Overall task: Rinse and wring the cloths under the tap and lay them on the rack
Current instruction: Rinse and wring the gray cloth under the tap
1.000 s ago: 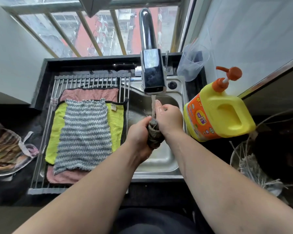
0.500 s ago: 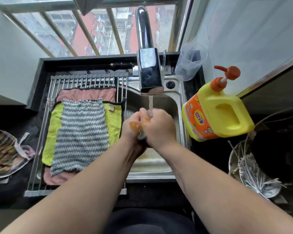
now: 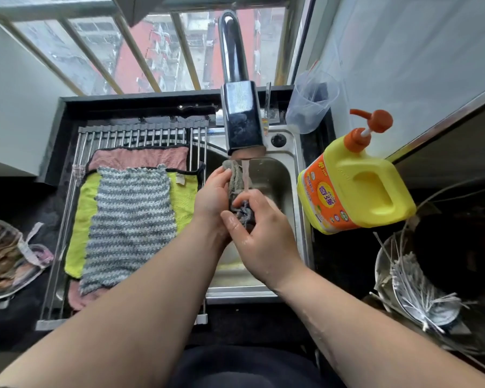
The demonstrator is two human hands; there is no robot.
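The left hand point(image 3: 212, 193) and right hand point(image 3: 263, 239), bunched together half a second earlier, had drawn slightly apart, the left curled round the top of the grey cloth point(image 3: 233, 177), the right pinching its lower end. The cloth now stood stretched under the stream from the tap point(image 3: 241, 119), near the back left corner of the sink point(image 3: 277, 177). The striped cloth point(image 3: 132, 219) lay unmoved on the rack point(image 3: 140, 133).

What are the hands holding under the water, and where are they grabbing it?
A grey cloth: the left hand grips its upper part, the right hand pinches its lower end.
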